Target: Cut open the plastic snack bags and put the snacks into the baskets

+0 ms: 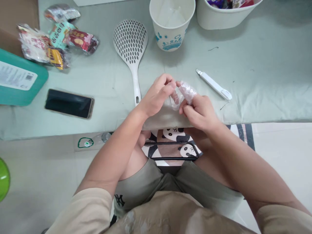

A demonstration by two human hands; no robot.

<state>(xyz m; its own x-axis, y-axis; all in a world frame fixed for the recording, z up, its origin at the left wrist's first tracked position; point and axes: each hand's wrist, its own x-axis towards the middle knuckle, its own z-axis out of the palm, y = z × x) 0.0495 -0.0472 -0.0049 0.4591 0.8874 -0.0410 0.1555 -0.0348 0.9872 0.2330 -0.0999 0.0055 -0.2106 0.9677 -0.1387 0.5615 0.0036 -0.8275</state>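
A crumpled piece of clear plastic (188,92) lies between the two hands, at the near edge of the table (268,74), with its larger part spread over the index finger of the right hand (203,112) and that fingertip poking out at the far left end. The right thumb is bent in against the other curled fingers, and the right hand has the plastic in its grasp. A looser fold reaches left, against the lower fingers of the left hand (159,95), whose thumb and index finger are drawn together just beside the right fingertip; whether they pinch the plastic I cannot tell. To the right lies a white cutter (214,84), well apart from the fingers. On the far side stand a paper cup (170,39) and a white bin (224,18) with packets inside. A grey slotted spoon (131,40) lies to the left, its handle end near the left wrist, and farther left are a phone (69,103), a green container (16,89) and some wrapped snacks (58,37)
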